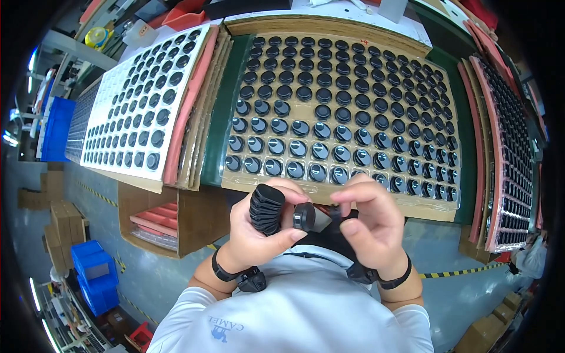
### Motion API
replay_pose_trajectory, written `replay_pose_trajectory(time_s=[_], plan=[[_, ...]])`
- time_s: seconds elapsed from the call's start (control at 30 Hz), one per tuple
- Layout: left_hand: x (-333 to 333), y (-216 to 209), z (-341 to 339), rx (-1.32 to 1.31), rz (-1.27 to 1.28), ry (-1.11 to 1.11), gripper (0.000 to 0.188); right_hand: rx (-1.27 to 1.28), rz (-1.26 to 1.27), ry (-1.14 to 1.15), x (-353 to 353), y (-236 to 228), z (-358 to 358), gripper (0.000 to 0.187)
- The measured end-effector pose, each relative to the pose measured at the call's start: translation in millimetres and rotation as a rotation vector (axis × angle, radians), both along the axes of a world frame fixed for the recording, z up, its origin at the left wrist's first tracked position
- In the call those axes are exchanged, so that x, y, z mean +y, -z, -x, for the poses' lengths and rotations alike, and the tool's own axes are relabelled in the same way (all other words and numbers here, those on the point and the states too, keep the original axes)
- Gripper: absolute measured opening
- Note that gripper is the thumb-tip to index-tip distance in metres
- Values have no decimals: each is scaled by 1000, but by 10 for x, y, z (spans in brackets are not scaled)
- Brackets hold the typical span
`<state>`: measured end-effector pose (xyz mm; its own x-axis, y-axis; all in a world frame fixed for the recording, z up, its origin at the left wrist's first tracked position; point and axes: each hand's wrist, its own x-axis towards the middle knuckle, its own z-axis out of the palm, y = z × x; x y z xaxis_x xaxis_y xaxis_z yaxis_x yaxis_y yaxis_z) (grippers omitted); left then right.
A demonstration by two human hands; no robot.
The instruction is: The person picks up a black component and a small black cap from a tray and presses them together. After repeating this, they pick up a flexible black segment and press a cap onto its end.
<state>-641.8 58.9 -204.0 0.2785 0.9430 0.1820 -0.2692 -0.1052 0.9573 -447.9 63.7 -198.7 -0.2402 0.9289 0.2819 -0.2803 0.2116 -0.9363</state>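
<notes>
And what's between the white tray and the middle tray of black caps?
A pink layer, brown cardboard layers, then green surface; head view.

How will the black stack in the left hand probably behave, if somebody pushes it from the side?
The black stack would probably slide apart, since its many thin layers look separate and slightly staggered. A layer that drops might roll, because the top outline appears rounded.

And dead ahead sits the main tray [303, 110] with caps [323, 79] in its rows, the left hand [247, 230] and right hand [376, 229] before its near edge, a left-side tray [105, 89] and right-side tray [493, 203] flanking it, a carton [199, 219] left of the hands.
</notes>
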Motion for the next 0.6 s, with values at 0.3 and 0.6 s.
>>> replay_pose_trajectory(time_s=[0.3,0.6], plan=[[-32,-83,31,129,-71,-30,36,-109,21,-24,-15,-77,263,29],[-41,-85,50,77,0,-22,36,154,149,-80,-23,-59,313,25]])
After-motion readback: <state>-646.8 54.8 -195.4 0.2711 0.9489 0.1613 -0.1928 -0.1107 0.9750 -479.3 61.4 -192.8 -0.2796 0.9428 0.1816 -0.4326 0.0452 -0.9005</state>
